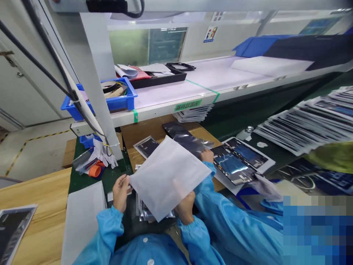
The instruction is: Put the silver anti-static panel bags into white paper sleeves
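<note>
A white, slightly see-through sheet is held up in front of me, tilted. My left hand pinches its left corner. At the lower right edge, my right hand grips the same sheet, some fingers showing faintly through it. Below lie silvery plastic bags, partly hidden by the sheet. Behind it, a flat dark panel in a white-edged sleeve rests on brown cardboard. A co-worker's hand touches a dark glossy film just beyond the sheet.
A stack of white sheets lies at my left. Gloves and an orange roll sit by the shelf post. To the right are dark panels and a long row of sleeved panels. A shelf holds a blue bin.
</note>
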The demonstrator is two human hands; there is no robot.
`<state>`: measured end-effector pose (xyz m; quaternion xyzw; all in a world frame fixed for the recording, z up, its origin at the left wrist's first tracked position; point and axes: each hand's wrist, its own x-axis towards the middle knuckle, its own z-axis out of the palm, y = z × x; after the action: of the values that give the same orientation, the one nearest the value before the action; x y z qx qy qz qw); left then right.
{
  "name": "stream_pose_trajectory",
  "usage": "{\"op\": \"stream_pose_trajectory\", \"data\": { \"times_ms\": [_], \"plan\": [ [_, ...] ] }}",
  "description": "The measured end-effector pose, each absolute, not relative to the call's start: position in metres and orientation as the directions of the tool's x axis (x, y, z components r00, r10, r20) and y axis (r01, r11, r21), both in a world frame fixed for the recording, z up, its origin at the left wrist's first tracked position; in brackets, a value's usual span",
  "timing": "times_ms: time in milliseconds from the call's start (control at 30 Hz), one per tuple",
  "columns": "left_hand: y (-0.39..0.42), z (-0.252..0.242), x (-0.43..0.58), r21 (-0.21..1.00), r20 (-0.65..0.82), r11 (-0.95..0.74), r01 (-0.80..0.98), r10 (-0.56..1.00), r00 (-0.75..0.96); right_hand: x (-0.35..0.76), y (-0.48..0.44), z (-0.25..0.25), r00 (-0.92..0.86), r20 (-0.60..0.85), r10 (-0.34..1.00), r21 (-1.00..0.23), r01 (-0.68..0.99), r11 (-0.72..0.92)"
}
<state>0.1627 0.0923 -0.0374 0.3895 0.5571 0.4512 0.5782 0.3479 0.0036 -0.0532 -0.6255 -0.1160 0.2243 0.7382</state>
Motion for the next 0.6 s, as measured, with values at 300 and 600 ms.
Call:
{"op": "stream_pose_trajectory", "data": {
  "times_ms": [300, 600],
  "plan": [
    [0.088, -0.051, 0.153, 0.760, -0.499, 0.526, -0.383, 0.849, 0.175, 0.337, 0.000, -0.050, 0.891, -0.154, 0.427, -0.970, -0.218, 0.105],
    [0.030, -0.053, 0.175, 0.672, -0.565, 0.691, -0.266, 0.711, 0.419, 0.325, 0.011, -0.056, 0.850, -0.213, 0.482, -0.964, -0.264, 0.039]
  ]
}}
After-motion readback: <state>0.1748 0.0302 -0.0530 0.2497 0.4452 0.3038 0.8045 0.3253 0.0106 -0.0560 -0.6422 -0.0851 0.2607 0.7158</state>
